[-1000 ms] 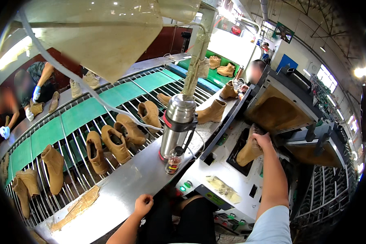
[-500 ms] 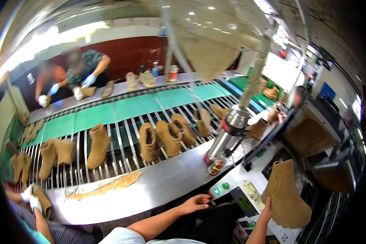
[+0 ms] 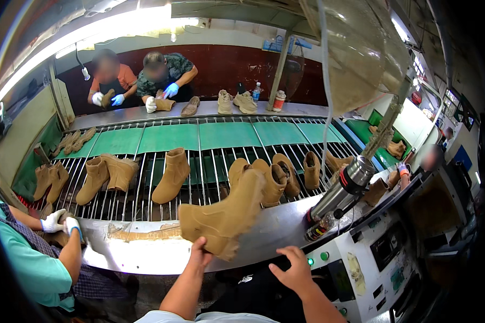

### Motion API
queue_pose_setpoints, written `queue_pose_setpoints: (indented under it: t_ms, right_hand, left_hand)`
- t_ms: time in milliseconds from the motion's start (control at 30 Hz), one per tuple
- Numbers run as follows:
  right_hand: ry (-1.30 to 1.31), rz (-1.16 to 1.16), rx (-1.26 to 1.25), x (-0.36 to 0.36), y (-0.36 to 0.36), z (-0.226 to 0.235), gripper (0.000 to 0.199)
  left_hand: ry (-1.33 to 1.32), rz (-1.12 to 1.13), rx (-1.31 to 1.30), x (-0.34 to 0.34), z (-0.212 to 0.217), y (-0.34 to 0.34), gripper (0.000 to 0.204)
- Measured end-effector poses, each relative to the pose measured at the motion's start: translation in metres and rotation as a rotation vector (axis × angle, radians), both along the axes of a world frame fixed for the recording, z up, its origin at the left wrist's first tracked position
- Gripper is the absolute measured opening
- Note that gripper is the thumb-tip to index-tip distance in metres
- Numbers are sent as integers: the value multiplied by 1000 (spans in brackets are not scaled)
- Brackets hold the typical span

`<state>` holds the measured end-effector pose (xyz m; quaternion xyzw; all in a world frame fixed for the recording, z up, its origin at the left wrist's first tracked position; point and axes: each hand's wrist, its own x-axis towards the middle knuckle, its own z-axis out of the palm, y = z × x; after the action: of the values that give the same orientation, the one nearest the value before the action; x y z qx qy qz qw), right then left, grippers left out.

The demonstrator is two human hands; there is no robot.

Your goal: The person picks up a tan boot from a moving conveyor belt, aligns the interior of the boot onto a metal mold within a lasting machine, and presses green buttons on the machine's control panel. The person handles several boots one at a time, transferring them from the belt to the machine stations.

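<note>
my left hand clamped on tan suede ankle boot by the sole | right hand open, empty | tip: land it flat on steel conveyor ledge

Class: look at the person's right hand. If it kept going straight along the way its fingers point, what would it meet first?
Probably the tan boot that the left hand holds; the right hand points up-left toward it, though depth is unclear.

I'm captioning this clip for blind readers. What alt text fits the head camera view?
The person's left hand holds a tan suede boot by its sole above a steel counter, while the open right hand hovers near a control panel. Beyond, more tan boots stand on a roller conveyor, where gloved co-workers handle others.
</note>
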<state>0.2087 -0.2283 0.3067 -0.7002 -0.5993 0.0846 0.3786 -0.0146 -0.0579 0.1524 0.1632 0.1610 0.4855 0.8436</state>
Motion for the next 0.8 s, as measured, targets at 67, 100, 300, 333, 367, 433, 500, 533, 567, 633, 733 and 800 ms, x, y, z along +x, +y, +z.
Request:
queue_pose_setpoints:
  t_ms: [67, 100, 300, 333, 367, 433, 500, 533, 567, 633, 733, 800]
  right_hand:
    - [44, -51, -98, 3, -12, -36, 35]
    - [63, -82, -144, 4, -21, -55, 34]
    - [125, -160, -271, -21, -69, -108, 23]
    - [139, -173, -296, -28, -70, -106, 22]
    - [175, -191, -335, -30, -73, -113, 22]
    - [177, -213, -332, -36, -75, -116, 22]
    - [190, -239, -332, -36, -85, -131, 20]
    - [154, -222, -319, -39, -85, -136, 20]
    - [151, -191, -320, -37, -82, -139, 19]
    - [157, -101, -355, -41, -69, -145, 18]
    - [276, -7, -464, -49, -27, -165, 23]
    - [214, 99, -430, -65, 22, -168, 19]
  left_hand:
    - [126, 219, -50, -14, 3, 27, 72]
    - [217, 319, -17, -12, 6, 44, 69]
    - [1192, 883, 301, 59, -22, 173, 43]
    - [1355, 990, 361, 70, -37, 188, 40]
    - [1569, 1032, 260, 82, -39, 182, 42]
    - [1575, 1111, 261, 94, -56, 179, 49]
    - [1584, 1042, 270, 104, -53, 177, 51]
    - [1601, 1025, 266, 98, -53, 172, 49]
    - [1585, 1033, 244, 96, -49, 174, 50]
    - [1512, 881, 321, 76, -48, 172, 50]
    - [1332, 625, 568, 37, -62, 167, 46]
    - [981, 301, 369, -20, -84, 179, 29]
